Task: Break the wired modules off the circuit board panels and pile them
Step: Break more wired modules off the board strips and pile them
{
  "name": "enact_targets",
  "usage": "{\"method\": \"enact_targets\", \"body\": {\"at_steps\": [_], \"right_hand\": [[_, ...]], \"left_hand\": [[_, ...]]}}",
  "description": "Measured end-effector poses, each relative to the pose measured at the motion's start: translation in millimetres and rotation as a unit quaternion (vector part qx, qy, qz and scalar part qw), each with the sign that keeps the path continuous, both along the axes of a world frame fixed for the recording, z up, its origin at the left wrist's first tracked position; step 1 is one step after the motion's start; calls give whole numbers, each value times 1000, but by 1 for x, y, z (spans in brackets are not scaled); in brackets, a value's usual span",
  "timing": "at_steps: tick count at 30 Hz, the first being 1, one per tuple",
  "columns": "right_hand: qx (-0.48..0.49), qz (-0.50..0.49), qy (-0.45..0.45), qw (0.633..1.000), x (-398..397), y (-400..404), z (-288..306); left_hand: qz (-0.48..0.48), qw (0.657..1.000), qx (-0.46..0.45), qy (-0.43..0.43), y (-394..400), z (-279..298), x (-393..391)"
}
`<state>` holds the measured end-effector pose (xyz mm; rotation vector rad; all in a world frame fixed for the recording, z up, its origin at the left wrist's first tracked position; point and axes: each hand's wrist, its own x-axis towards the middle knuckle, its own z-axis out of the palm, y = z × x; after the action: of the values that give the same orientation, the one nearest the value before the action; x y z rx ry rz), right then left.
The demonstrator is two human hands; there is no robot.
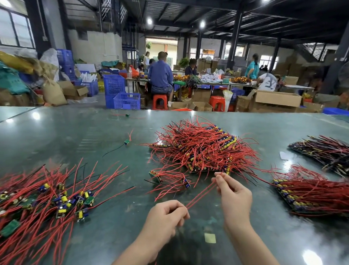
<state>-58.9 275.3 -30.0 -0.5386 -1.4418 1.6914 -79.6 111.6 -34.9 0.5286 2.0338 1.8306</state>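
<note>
Green table (89, 126), our two hands low at centre. Panel stack (200, 149) sits at 12 o'clock from the hands, a tangle of red wires over board edges; more panels (312, 196) at 3 o'clock, a darker batch (334, 153) at 2 o'clock. Pile of freed modules (39, 203) spreads at 9 o'clock, a stray module (126, 142) at 11. We judge the modules light and small, boards stiff and likely to snap at the panel joints, wires soft and prone to snagging neighbours; better to hold the board edge than pull by the leads. Left hand (165, 218) is curled closed, pinching the near end of a red wire (201, 195). Right hand (233, 194) has fingers bent, fingertips (219, 175) pinching wire strands at the stack's near edge. Whether a module hangs from that wire we cannot tell.
</note>
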Motion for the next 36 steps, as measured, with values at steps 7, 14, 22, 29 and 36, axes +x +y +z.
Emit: {"method": "enact_targets", "body": {"at_steps": [7,14,22,29,36], "right_hand": [[-195,125,44,972,-3,-2,1],[-259,159,19,953,0,9,9],[-242,245,3,939,2,4,17],[140,343,-189,910,7,-33,3],[131,385,-174,897,13,-41,1]], "left_hand": [[13,996,7,-90,-11,-5,-8],[-21,997,-6,-74,-10,-5,-10],[-32,923,274,-268,-9,1,-13],[5,966,216,-138,-11,-3,-19],[-18,968,212,-133,-8,-6,-17]]}}
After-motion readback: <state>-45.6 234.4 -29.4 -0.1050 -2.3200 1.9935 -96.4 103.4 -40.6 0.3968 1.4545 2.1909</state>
